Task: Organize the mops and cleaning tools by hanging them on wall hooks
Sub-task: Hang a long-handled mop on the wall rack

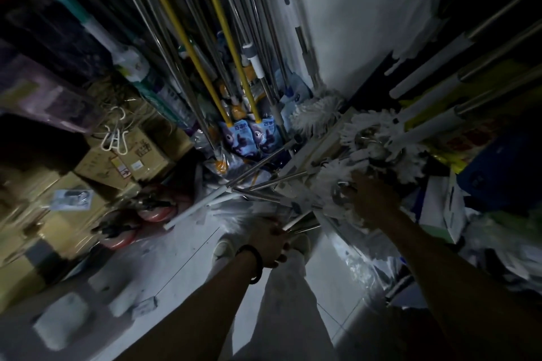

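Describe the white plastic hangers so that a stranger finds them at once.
Look left, at the stack of brown cardboard boxes. The white plastic hangers lie on the box nearest the metal poles. Only they are thin curved loops, unlike the straight poles.

A: Your right hand (372, 202) sinks into the white mop heads (334, 176). Your fingertips are hidden among the strands, so your grip there can't be told.

B: Same with your left hand (272, 243). It sits at the ends of the metal handles (303, 227), but in this dimness you can't tell holding from touching.

A: The standing poles (185, 38) ahead of you are cut off by the top edge.

B: And the cardboard boxes (88, 161) on your left are smeared with blur, their labels unreadable. The print on the blue packets (255, 138) is too small for you to read.
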Motion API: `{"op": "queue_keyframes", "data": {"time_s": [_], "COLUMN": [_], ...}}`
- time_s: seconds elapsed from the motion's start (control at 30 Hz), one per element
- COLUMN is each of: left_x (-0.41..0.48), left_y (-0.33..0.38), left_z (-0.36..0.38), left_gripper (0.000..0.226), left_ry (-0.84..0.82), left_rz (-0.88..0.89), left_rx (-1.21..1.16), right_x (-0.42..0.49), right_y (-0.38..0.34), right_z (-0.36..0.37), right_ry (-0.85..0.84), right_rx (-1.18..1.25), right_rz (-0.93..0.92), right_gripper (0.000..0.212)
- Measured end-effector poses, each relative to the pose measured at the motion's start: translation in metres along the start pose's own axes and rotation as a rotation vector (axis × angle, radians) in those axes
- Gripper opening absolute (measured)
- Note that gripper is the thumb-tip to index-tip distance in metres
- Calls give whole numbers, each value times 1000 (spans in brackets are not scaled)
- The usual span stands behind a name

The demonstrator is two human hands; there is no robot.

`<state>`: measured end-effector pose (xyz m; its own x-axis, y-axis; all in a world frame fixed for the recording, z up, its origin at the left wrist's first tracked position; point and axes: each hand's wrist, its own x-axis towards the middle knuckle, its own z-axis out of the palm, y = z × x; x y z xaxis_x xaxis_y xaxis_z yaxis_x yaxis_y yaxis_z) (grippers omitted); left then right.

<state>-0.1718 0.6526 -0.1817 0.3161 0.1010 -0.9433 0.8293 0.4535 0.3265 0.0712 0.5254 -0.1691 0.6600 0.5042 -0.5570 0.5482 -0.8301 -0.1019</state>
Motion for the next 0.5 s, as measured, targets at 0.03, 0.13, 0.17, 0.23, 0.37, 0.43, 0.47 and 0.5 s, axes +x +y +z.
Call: {"op": "queue_keyframes", "data": {"time_s": [0.03, 0.13, 0.17, 0.23, 0.37, 0.43, 0.47, 0.5], "left_x": [-4, -11, -16, -22, -31, -39, -43, -47], "left_y": [-3, -17, -21, -31, -46, -52, -54, -57], "left_z": [-4, -14, -17, -22, -28, -31, -31, -30], "left_gripper": [15, 16, 17, 24, 50, 54, 54, 54], "left_ry": [-9, -33, -44, -67, -114, -170, -211, -238], "left_rz": [-6, -5, -14, -38, -93, -119, -118, -119], "left_rx": [-15, -100, -143, -228, -431, -573, -649, -680], "right_x": [-7, -38, -47, -65, -98, -118, -128, -138], "right_y": [-8, -40, -48, -63, -91, -102, -104, -106], "right_z": [-3, -21, -25, -31, -45, -53, -57, -62], "right_ry": [6, 8, 9, 24, 14, 21, 24, 32], "right_rx": [49, 201, 228, 241, 254, 258, 261, 274], "right_rz": [-3, -28, -35, -12, 82, 107, 120, 132], "right_gripper": [63, 52, 46, 37, 36, 49, 57, 57]}}
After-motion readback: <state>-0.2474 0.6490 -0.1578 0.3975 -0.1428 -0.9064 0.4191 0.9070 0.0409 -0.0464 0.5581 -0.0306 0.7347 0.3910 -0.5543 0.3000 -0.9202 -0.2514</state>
